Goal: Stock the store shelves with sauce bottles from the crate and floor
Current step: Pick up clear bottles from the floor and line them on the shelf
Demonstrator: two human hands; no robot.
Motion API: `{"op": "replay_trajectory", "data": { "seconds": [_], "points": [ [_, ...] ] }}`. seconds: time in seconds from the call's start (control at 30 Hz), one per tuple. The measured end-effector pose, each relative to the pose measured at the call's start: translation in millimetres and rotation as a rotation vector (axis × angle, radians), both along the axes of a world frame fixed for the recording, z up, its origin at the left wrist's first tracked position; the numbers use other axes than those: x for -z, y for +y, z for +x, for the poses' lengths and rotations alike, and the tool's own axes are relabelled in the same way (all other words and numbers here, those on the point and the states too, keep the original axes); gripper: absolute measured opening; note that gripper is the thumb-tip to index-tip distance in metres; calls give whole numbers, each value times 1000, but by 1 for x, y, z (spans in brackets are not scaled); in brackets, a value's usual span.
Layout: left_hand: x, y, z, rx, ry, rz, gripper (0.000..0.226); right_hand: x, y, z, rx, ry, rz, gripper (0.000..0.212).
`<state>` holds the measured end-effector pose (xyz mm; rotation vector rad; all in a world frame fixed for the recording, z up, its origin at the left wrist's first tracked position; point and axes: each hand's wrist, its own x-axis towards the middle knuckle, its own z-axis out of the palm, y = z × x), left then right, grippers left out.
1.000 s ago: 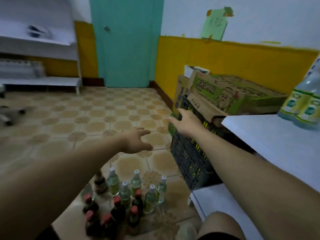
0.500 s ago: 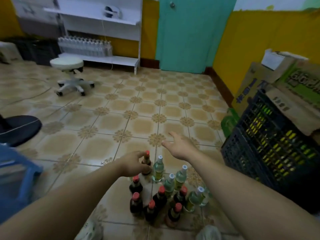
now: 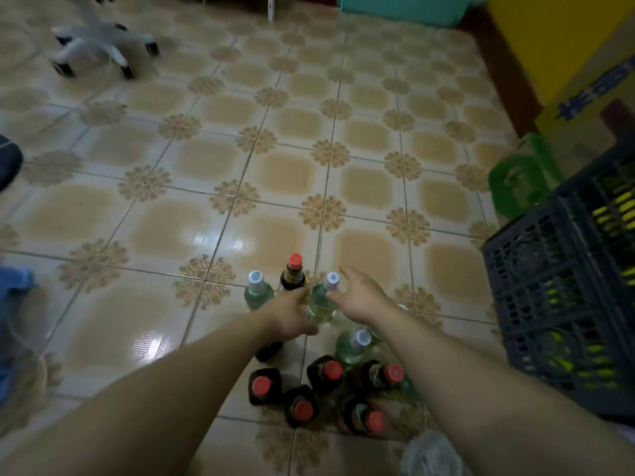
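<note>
Several sauce bottles stand grouped on the tiled floor: dark ones with red caps near me, clear ones with white caps farther out. My left hand reaches in just below the farthest dark bottle. Its fingers lie against that bottle's base and its thumb under a clear bottle; the fingertips are hidden. My right hand hovers with spread fingers beside that clear bottle's white cap. The dark plastic crate stands at the right.
A green plastic object lies beyond the crate by the yellow wall. A white wheeled stool base sits at the far left. Something blue is at the left edge, and a crumpled plastic bag lies by my right arm.
My view has tipped down from the room to the floor. Both hands dropped from near the crate to the bottle cluster; the left hand slid below the red-capped bottle, and the right closed in on the clear one.
</note>
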<state>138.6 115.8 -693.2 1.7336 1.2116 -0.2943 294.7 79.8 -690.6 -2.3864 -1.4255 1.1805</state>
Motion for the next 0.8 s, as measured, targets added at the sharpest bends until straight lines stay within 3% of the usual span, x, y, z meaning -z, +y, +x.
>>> {"op": "replay_trajectory", "data": {
  "seconds": [0.13,0.3,0.4,0.6,0.73,0.8],
  "points": [
    [43,20,17,3,9,-35,91,47,20,7,-34,52,-46,71],
    [80,31,20,-7,35,-55,89,73,30,4,-6,-33,56,32],
    [86,29,16,-29,47,-66,87,65,22,-1,19,-71,102,26],
    [49,14,7,-67,-54,-45,90,-12,-6,-8,73,-20,306,31],
    [-4,-2,-3,-62,-197,-25,117,-93,-26,-12,155,24,538,36],
    [-38,-13,-10,-30,-279,9,109,-141,-37,-14,195,40,662,37]
  ]
}}
